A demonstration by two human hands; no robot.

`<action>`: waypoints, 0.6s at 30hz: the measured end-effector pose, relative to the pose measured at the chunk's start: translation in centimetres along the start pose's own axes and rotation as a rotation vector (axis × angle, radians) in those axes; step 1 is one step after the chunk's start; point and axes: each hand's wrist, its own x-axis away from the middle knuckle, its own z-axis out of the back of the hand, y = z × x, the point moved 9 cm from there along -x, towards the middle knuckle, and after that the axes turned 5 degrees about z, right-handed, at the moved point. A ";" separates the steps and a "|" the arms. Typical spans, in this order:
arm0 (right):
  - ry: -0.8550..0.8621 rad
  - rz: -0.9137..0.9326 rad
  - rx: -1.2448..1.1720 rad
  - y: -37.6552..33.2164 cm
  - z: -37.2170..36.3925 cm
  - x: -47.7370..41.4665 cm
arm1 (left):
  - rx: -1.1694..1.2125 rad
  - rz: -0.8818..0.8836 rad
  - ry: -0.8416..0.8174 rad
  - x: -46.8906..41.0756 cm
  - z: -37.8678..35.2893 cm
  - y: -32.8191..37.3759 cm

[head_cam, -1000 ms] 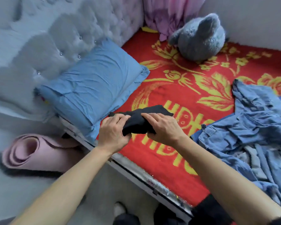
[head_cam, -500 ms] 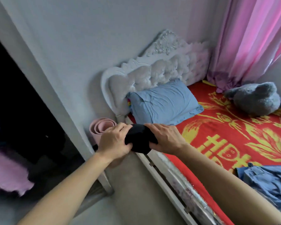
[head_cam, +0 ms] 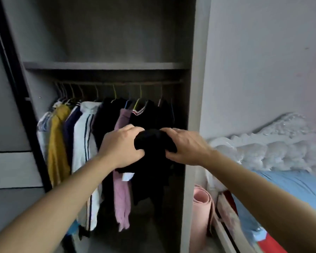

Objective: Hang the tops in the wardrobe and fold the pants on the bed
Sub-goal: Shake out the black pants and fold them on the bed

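A folded black garment (head_cam: 154, 143) is held up in front of the open wardrobe (head_cam: 193, 106). My left hand (head_cam: 121, 147) grips its left side and my right hand (head_cam: 186, 146) grips its right side, fingers curled over the top. Behind it, several tops hang on hangers from the rail (head_cam: 117, 83): a yellow one (head_cam: 57, 139), a white one with dark stripes (head_cam: 84, 143), a pink one (head_cam: 123, 179) and dark ones. A white tag (head_cam: 127, 176) shows below my left hand.
A shelf (head_cam: 106, 65) sits above the rail. The dark sliding door frame (head_cam: 26, 115) is at the left. A rolled pink mat (head_cam: 202, 216) stands between wardrobe and bed. At right are the white tufted headboard (head_cam: 272, 145), a blue pillow (head_cam: 285, 189) and the red bedspread (head_cam: 268, 243).
I have turned left from the bed to face the open wardrobe, lifting the folded black garment off the bed and carrying it along in both hands.
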 end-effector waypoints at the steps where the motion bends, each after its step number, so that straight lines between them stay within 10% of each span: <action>1: 0.025 0.026 0.007 -0.2 1.2 -2.2 | -0.020 0.003 0.021 -1.3 2.0 -1.2; 18: 0.469 0.114 0.360 14.6 21.1 -29.4 | -0.135 -0.090 0.539 -32.3 21.9 -3.5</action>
